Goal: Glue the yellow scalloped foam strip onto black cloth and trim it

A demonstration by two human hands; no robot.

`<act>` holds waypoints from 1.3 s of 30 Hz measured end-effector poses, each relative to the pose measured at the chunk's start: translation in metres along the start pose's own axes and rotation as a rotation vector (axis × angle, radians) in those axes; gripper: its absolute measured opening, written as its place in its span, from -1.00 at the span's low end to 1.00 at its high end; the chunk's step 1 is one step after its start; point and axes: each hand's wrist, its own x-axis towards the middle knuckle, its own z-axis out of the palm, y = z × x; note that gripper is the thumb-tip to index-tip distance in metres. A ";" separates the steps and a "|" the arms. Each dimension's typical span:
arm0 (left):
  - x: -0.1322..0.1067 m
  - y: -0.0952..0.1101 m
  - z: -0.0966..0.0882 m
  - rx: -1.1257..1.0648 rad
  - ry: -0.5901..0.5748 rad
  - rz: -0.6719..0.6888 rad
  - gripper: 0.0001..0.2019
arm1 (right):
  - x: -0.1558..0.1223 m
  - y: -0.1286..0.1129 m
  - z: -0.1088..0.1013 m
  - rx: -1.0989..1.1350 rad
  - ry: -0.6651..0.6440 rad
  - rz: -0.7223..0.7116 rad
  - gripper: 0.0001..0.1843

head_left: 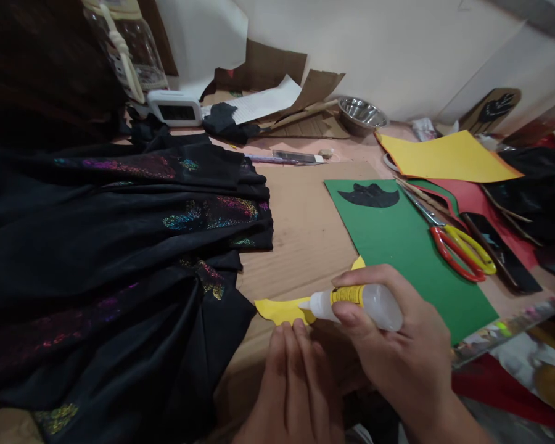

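Note:
My right hand is wrapped round a small clear glue bottle with a yellow label, held nearly level. Its white nozzle points left and meets a cut yellow paper piece with curved edges. Fingers straight and side by side, my left hand rests flat on the lower edge of that piece. Beneath lies a brown cardboard sheet. Another bit of yellow paper peeks out above my right hand; the rest of it is hidden.
Black cloth with shiny coloured patches covers the left side. To the right are green paper bearing a black moustache-shaped cutout, scissors and yellow sheets. A metal bowl and digital clock stand behind.

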 end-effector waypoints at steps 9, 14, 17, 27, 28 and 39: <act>-0.001 0.001 0.001 -0.017 0.009 -0.006 -0.44 | 0.000 0.000 0.000 0.017 -0.003 0.008 -0.67; -0.002 0.001 0.000 -0.002 0.000 0.009 -0.43 | -0.001 0.001 -0.001 0.004 -0.007 -0.002 -0.66; 0.000 0.001 0.001 0.014 -0.006 0.013 -0.44 | 0.000 0.001 -0.001 -0.007 -0.006 -0.002 -0.66; -0.001 0.002 0.001 -0.008 0.001 0.000 -0.46 | 0.000 0.000 -0.001 -0.017 -0.015 0.011 -0.60; -0.001 0.002 0.002 -0.013 -0.002 0.000 -0.46 | 0.000 0.000 -0.001 -0.019 -0.014 0.012 -0.59; 0.001 0.003 0.000 -0.013 -0.005 -0.028 -0.45 | 0.000 -0.001 -0.001 -0.039 -0.030 0.032 -0.53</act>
